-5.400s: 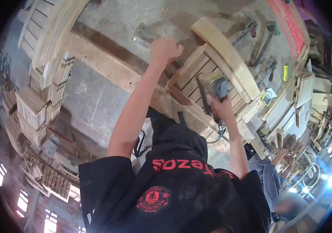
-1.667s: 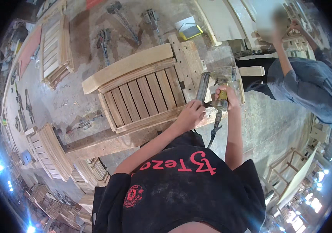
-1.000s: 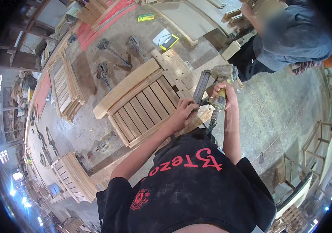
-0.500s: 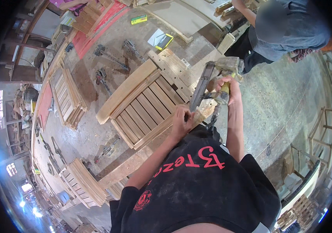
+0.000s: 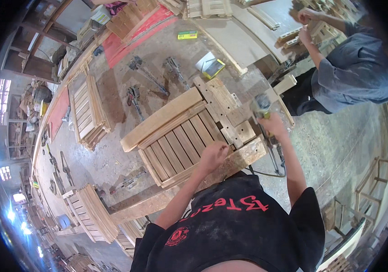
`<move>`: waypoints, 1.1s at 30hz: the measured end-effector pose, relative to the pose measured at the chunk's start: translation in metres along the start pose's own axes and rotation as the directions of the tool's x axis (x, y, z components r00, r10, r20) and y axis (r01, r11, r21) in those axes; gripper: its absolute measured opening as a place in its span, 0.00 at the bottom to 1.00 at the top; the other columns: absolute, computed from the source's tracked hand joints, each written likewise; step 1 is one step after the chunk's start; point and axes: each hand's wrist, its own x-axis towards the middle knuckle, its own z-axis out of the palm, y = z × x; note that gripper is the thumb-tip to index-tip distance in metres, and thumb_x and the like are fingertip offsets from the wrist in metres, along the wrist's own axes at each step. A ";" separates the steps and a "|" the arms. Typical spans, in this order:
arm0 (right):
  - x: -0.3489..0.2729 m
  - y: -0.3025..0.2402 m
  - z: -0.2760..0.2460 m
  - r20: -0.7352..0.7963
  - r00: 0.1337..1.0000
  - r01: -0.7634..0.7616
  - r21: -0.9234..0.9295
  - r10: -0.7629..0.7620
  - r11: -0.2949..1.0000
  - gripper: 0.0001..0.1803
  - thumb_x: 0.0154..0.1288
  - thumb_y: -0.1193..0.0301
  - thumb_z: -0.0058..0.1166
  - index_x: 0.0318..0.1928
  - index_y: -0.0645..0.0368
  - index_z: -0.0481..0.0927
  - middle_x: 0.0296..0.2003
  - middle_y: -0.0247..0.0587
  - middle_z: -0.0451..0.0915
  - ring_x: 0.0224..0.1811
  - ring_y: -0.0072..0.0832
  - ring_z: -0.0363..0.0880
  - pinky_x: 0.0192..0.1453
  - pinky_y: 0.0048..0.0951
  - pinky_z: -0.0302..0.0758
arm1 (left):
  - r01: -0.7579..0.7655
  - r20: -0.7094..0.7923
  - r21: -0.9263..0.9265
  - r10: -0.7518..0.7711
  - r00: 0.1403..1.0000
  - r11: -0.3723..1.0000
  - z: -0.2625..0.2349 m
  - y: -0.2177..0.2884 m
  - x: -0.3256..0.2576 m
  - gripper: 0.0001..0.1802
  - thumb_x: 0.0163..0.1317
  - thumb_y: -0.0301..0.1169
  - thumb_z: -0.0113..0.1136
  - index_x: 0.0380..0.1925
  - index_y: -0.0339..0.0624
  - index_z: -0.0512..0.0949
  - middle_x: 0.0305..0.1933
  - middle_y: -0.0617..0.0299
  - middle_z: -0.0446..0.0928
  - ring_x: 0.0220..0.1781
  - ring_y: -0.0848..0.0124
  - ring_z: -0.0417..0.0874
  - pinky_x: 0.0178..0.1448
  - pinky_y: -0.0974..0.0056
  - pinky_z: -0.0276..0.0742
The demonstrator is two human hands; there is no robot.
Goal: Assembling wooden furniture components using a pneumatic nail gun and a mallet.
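Observation:
A slatted wooden panel (image 5: 176,147) lies on the workbench in front of me, with a curved board (image 5: 164,119) along its far side. My left hand (image 5: 215,155) is over its near right corner, fingers curled; whether anything is in them is hidden. My right hand (image 5: 273,125) grips a nail gun (image 5: 261,103) by its handle, beyond the bench's right end. The tool appears end-on and slightly blurred, and a thin air hose (image 5: 275,174) trails below it. Between the panel and the nail gun sit drilled wooden blocks (image 5: 238,131) fixed to the bench.
Several bar clamps (image 5: 148,75) rest on the bench beyond the panel. Stacked slatted panels stand at far left (image 5: 86,111) and near left (image 5: 95,213). A yellow-green box (image 5: 187,35) and white paper (image 5: 205,62) lie farther back. A co-worker in a grey shirt (image 5: 353,77) handles wood at right.
The nail gun has moved away from my left hand, off to the right, and turned end-on. My left hand has come over the panel's corner. The view has shifted, and the co-worker has moved.

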 end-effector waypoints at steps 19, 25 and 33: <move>0.021 0.011 0.043 -0.029 0.994 -0.108 -0.077 0.106 0.991 0.23 0.47 0.64 0.59 0.43 0.67 0.78 0.33 0.61 0.82 0.38 0.57 0.81 0.42 0.47 0.77 | 0.317 -0.301 0.514 -0.178 0.937 0.797 -0.038 -0.201 0.369 0.13 0.63 0.36 0.50 0.41 0.43 0.79 0.46 0.51 0.78 0.52 0.54 0.78 0.50 0.47 0.75; 0.028 -0.023 0.037 -0.008 0.998 -0.062 0.018 0.063 0.998 0.13 0.49 0.70 0.65 0.30 0.67 0.79 0.17 0.40 0.77 0.17 0.30 0.78 0.21 0.35 0.72 | 0.433 -0.317 0.620 -0.296 0.901 0.654 -0.030 -0.188 0.385 0.23 0.56 0.45 0.65 0.45 0.42 0.78 0.50 0.53 0.78 0.60 0.57 0.74 0.55 0.47 0.73; 0.044 -0.058 0.021 0.181 0.961 -0.224 0.057 0.211 0.973 0.10 0.53 0.72 0.63 0.23 0.64 0.75 0.15 0.35 0.74 0.12 0.25 0.73 0.17 0.32 0.68 | 0.428 -0.349 0.459 -0.286 0.893 0.779 -0.043 -0.180 0.385 0.17 0.55 0.39 0.67 0.42 0.44 0.79 0.46 0.56 0.81 0.55 0.60 0.78 0.57 0.49 0.69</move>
